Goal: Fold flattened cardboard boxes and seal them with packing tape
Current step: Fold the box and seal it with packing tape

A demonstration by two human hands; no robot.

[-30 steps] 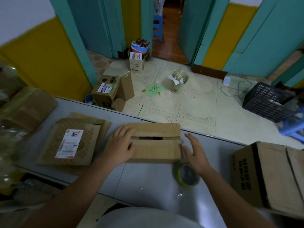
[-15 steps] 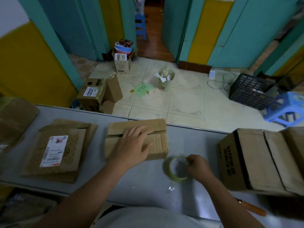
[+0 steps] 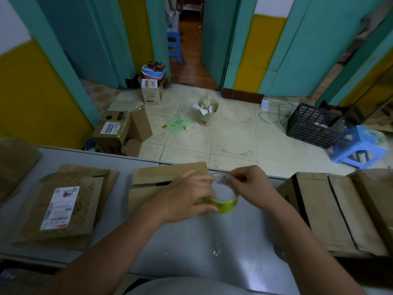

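1. The grey table [image 3: 187, 248] runs under both forearms. A crumpled scrap of clear film [image 3: 216, 250] lies on it just nearer the person than the hands.
2. The left hand [image 3: 187, 199] is wrapped around the near-left side of the tape roll [image 3: 223, 199], thumb below, fingers curled over the rim. The roll is yellow-green and stands on edge between the two hands, lifted just above the table.
3. The right hand [image 3: 251, 184] pinches at the top of the roll with thumb and forefinger. Motion blur hides whether a loose tape end is between them.
4. The folded box [image 3: 153, 179] lies on the table directly behind the left hand, partly hidden by it. Its two top flaps are closed with a dark gap showing along the seam.
5. To the left of the left hand lies a stack of flattened boxes [image 3: 70, 205], the top one bearing a white shipping label [image 3: 60, 208].
6. To the right of the right hand stands a large carton [image 3: 331, 211] with dark strips across its top.
7. Beyond the hands, past the table edge, is the tiled floor [image 3: 234, 137]. On it stand an open labelled box [image 3: 114, 130], a green note [image 3: 178, 124], a small bin [image 3: 208, 112], a black crate [image 3: 312, 124] and a blue stool [image 3: 361, 145].
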